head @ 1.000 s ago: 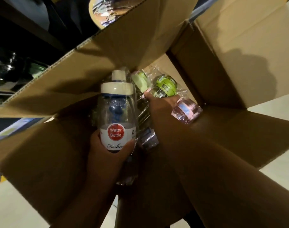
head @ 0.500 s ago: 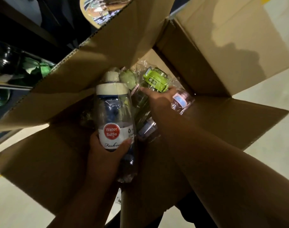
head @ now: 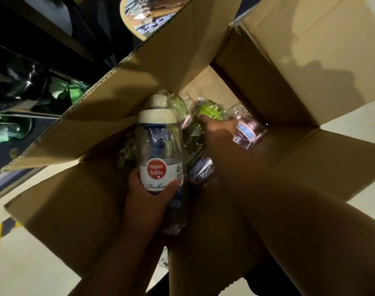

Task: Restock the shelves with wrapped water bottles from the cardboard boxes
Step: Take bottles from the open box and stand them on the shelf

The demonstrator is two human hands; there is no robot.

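1. Left hand (head: 148, 201) grips the white-capped bottle (head: 160, 150) by its base, above the cardboard box (head: 75, 199), toward its near edge.
2. Right hand (head: 219, 133) lies on the green-capped bottle (head: 210, 110) by the far edge; grip I cannot tell.
3. I judge: several wrapped bottles left inside, these two not yet shelved.

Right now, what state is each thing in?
box, open, flaps out.
blue bottle, wrapped, capped, held over box by left hand.
green bottle, wrapped, in box, under right hand.
pink bottle, wrapped, lying in box.
left hand, grips blue bottle.
right hand, touches green bottle, grip unclear.
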